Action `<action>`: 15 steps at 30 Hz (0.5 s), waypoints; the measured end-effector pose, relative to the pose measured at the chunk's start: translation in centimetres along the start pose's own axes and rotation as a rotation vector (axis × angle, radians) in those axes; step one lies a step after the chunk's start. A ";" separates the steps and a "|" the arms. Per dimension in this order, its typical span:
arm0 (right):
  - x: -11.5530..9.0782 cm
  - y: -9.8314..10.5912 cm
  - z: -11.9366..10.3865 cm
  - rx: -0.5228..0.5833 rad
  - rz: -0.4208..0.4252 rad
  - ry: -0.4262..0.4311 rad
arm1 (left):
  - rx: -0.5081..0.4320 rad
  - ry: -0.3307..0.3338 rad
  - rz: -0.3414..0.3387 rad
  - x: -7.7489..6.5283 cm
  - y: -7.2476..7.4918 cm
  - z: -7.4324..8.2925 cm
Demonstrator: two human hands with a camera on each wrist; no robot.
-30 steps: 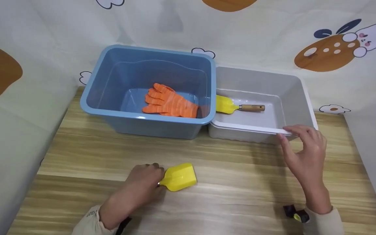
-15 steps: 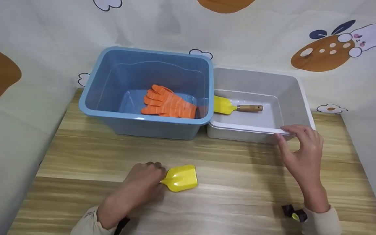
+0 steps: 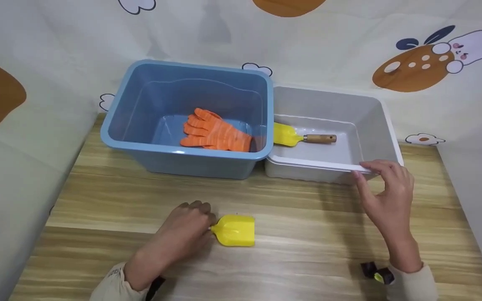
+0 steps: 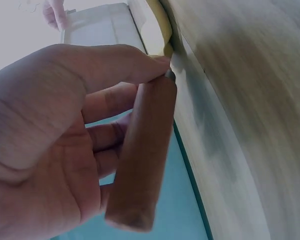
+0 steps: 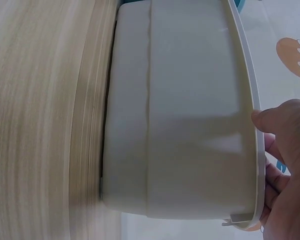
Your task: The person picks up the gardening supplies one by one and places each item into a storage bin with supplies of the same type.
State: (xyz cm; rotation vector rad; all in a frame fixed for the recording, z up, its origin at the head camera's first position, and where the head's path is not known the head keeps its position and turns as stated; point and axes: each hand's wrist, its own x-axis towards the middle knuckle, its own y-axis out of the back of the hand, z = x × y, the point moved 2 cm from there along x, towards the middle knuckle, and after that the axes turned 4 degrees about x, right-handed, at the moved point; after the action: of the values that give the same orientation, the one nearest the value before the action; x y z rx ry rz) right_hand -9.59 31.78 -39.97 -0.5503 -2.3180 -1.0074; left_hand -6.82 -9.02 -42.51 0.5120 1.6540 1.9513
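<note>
My left hand (image 3: 188, 230) pinches a small garden trowel near the top of its wooden handle (image 4: 142, 155). The trowel's yellow blade (image 3: 236, 230) points right, low over the table. At the right, my right hand (image 3: 389, 198) grips the front rim of a light grey bin (image 3: 308, 164), thumb outside and fingers over the edge. Inside that bin lies a second yellow trowel with a wooden handle (image 3: 319, 139); part of its blade is hidden behind the blue bin (image 3: 191, 161). An orange glove (image 3: 218, 131) rests on the blue bin's floor.
Both bins stand side by side at the back of the wood-grain table (image 3: 299, 267), the blue one overlapping the grey one's left end. A printed cloth (image 3: 329, 46) hangs right behind them. More pale cloth borders the table at left and right.
The left hand has shifted slightly and turned the trowel, so its blade now lies straighter toward the right. The right hand keeps its grip on the grey rim; the bins stay put.
</note>
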 end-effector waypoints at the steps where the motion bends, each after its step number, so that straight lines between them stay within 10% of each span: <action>1: 0.0 0.0 0.0 0.000 -0.001 0.000 | -0.008 -0.007 0.000 0.0 0.0 0.0; 15: 0.1 0.0 0.3 0.008 0.013 0.032 | -0.076 -0.132 0.095 0.1 0.1 0.0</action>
State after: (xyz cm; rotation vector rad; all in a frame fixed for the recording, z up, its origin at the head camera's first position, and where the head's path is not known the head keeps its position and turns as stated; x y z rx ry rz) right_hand -9.71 32.00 -40.08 -0.5420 -2.2866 -0.9929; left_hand -6.88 -8.93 -42.45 0.6855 1.4925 1.9945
